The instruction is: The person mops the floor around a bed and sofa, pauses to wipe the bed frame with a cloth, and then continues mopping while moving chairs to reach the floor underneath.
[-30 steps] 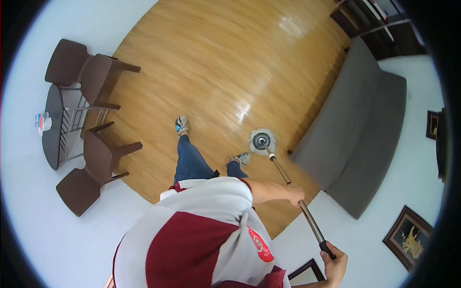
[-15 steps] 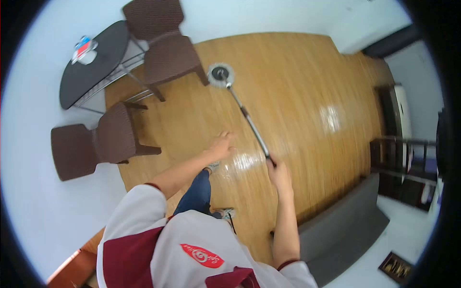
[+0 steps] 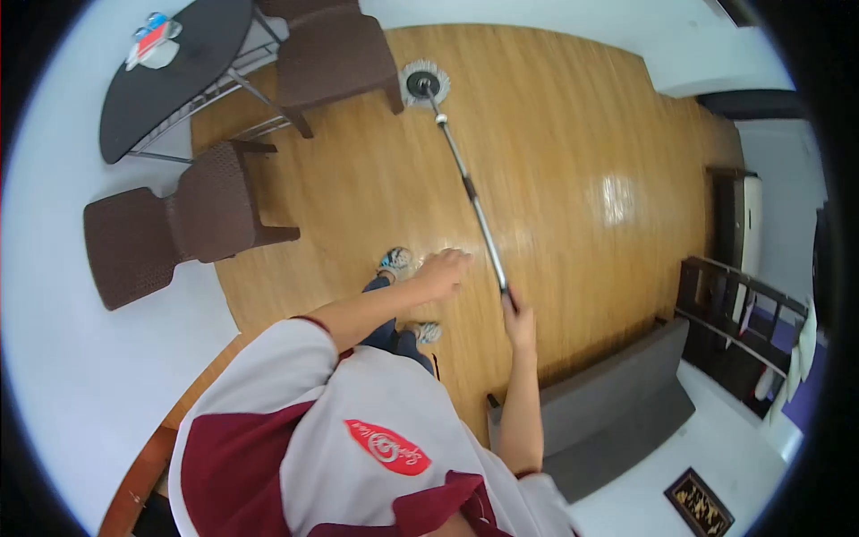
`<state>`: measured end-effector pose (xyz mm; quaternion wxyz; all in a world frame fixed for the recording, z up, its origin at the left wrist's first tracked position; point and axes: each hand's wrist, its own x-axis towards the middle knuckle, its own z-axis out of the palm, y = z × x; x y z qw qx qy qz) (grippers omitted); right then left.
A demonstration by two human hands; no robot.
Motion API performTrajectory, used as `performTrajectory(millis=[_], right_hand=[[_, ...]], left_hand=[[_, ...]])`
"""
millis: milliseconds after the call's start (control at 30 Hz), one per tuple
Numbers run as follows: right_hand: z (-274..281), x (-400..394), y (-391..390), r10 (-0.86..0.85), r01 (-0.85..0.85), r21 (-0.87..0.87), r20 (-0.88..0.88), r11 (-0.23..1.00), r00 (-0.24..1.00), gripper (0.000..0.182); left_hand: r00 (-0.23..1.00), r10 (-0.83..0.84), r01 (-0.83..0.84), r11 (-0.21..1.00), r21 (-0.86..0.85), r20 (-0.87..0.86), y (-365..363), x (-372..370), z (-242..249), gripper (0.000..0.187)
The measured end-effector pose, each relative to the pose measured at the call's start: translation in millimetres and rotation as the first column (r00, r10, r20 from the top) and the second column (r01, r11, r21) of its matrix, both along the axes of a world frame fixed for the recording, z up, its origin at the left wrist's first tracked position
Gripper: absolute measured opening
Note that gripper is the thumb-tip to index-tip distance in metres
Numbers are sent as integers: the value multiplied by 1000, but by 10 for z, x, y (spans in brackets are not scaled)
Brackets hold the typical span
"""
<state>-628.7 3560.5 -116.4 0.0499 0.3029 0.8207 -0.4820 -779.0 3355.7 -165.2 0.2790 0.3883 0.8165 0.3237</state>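
Note:
A round spin mop [image 3: 483,225] with a long silver pole slants across the floor. Its dark disc with white fringe lies flat by the front leg of a brown chair [image 3: 340,55]. My right hand [image 3: 520,324] is wrapped around the dark grip at the pole's near end. Over the floor to the left of the pole, my left hand [image 3: 443,272] hangs with fingers stretched out and holds nothing. My two shoes show on the floor below it.
A dark table [image 3: 201,67] with a small white, red and blue item [image 3: 154,45] stands at upper left. A second brown chair [image 3: 206,210] is below it. On the right are a grey sofa [image 3: 599,385] and a dark shelf rack [image 3: 734,313]. Wood floor [image 3: 582,134] spans the middle.
The mop head has shifted up in the view, farther from me and alongside the chair leg. My left hand has moved right, closer to the pole. The camera view has shifted too.

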Motion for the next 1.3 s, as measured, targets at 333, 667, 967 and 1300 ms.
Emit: performTrajectory(millis=[333,667,967,1300], right_hand=[[3560,1946,-1098,-358,256,252,594,933,720,44],[2965,1211,-1395,-72,-36,247,415,968,907,35],[597,2680,-2531,-307,383,-371,249,846,918,46],[3414,6205,-4373,-825,824,335,505,458,253,39]], left_hand=[[526,-834,790,552,267,168,920,1975,277,13],[843,-535,516,835,191,61,-9,755,-216,23],[660,-602,243,737,-631,-449,-779,1324,-964,30],[137,-982,952,166,257,127,-1607,6677,-186,25]])
